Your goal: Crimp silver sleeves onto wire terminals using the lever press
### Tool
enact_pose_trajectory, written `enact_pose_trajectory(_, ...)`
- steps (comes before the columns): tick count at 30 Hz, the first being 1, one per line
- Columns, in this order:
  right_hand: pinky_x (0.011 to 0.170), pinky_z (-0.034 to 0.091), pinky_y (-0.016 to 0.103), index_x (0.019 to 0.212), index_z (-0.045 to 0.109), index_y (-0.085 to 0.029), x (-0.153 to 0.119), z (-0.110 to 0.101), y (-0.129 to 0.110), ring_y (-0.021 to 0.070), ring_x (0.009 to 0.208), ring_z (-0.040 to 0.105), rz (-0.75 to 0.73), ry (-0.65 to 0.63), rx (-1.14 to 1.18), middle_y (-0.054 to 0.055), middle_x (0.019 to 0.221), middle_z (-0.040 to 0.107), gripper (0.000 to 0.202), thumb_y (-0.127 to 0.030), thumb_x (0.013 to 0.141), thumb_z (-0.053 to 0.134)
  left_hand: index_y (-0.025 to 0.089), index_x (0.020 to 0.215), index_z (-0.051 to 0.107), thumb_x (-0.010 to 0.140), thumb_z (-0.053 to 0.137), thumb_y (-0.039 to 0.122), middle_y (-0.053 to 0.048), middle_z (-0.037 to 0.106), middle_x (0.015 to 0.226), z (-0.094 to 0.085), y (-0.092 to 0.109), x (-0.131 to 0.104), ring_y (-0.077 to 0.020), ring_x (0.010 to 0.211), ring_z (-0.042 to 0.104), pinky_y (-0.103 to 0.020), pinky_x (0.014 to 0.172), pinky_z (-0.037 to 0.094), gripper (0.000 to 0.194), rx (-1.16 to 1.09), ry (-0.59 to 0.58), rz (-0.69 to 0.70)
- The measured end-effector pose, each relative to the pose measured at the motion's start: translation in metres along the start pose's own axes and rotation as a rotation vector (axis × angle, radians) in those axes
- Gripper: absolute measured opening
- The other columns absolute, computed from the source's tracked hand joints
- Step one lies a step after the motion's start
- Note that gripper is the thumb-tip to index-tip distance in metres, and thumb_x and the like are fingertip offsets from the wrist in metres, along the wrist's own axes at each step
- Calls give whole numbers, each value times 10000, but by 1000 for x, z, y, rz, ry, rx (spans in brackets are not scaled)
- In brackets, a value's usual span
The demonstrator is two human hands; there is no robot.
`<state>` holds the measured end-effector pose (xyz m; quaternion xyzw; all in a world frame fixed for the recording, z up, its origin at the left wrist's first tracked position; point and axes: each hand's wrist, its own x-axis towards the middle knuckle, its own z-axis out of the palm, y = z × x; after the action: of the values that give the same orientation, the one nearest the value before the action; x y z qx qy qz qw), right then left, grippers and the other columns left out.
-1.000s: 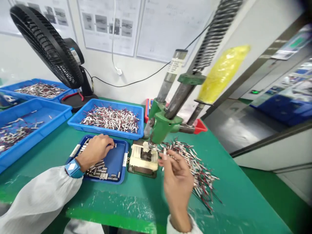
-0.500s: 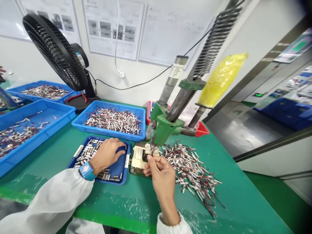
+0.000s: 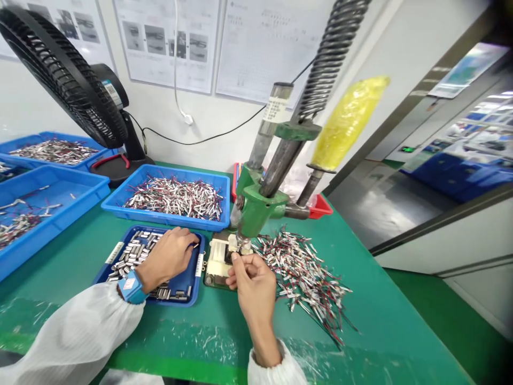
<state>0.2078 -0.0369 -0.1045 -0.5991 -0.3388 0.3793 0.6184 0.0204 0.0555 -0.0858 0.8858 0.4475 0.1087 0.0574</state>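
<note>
My left hand (image 3: 170, 256) is over a shallow blue tray (image 3: 192, 297) of small metal cylinders (image 3: 132, 256). Its thumb and forefinger close on a small metal piece (image 3: 196, 245) at the tray's right side; only the piece's end shows. My right hand (image 3: 254, 280) pinches at the front of a cream fixture (image 3: 218, 262), under the tip of a green hand press (image 3: 256, 211). What those fingers hold is hidden by them. To the right of this hand lies a loose pile of small metal parts with red and black wires (image 3: 308, 278).
A blue bin (image 3: 168, 214) full of wired parts stands behind the tray, and another bin (image 3: 72, 214) is at the left. Behind them is a black fan (image 3: 68, 80). The press has a yellow-wrapped handle (image 3: 348, 123) and a red bin (image 3: 323, 207) behind it.
The whole view has shifted, so the bench and press appear farther left. My left hand's fingertips have drawn closer together over the tray; my right hand stays at the fixture.
</note>
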Motion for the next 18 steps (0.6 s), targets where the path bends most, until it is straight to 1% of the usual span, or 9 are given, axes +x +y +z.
enact_pose_trajectory(3,397,449,184,723,581,-168,0,1,1,130,425,599,17,10,3,18,559,633,608,-755,712,739,152,1138,744,965,557,188,-136,723,1059,2,2,0,-334,995,638,-481,923,498,258,33,15,10)
enact_pose_trajectory(5,395,446,183,720,579,-169,0,1,2,128,420,595,13,14,3,15,556,630,609,-756,709,739,151,1093,760,981,563,217,-143,724,1022,2,2,1,-339,974,644,-486,897,506,235,22,24,19)
enact_pose_trajectory(8,396,441,183,722,574,-171,0,1,3,128,425,598,-1,10,-2,17,563,634,596,-746,729,731,154,1019,762,993,544,174,-130,726,962,3,0,1,-316,937,658,-461,871,519,220,-14,29,33)
enact_pose_trajectory(10,394,438,183,725,571,-173,0,1,3,130,428,598,-1,10,2,19,564,636,594,-745,732,728,157,1023,737,998,538,146,-108,728,983,4,-2,-1,-277,958,664,-417,898,523,201,-68,63,58)
enact_pose_trajectory(11,395,439,183,728,574,-172,0,2,3,130,428,598,-1,12,5,19,562,635,595,-746,729,728,159,1036,720,1000,544,144,-97,729,1007,3,-2,-3,-257,977,664,-392,913,523,180,-125,111,82)
enact_pose_trajectory(13,394,440,183,728,580,-171,0,2,1,128,422,593,0,17,15,16,550,628,597,-748,717,732,166,1065,689,1004,563,161,-77,727,1047,1,0,-8,-220,1000,661,-344,923,523,140,-283,254,143)
enact_pose_trajectory(15,391,437,182,721,583,-169,0,3,0,126,417,588,2,22,22,12,539,620,598,-748,707,736,176,1069,676,1003,587,192,-61,723,1042,-3,6,-13,-197,972,662,-311,885,529,112,-426,394,182)
enact_pose_trajectory(16,389,435,181,718,582,-169,0,3,-1,125,415,586,3,24,25,11,538,618,598,-747,705,737,182,1067,675,1000,598,201,-53,721,1024,-6,10,-15,-186,941,661,-296,856,532,104,-468,441,183)
enact_pose_trajectory(18,389,435,182,717,582,-169,0,3,-1,125,415,585,5,24,25,13,544,622,594,-741,706,738,191,1099,680,991,614,197,-41,717,998,-13,21,-17,-165,886,658,-274,812,531,127,-530,492,173)
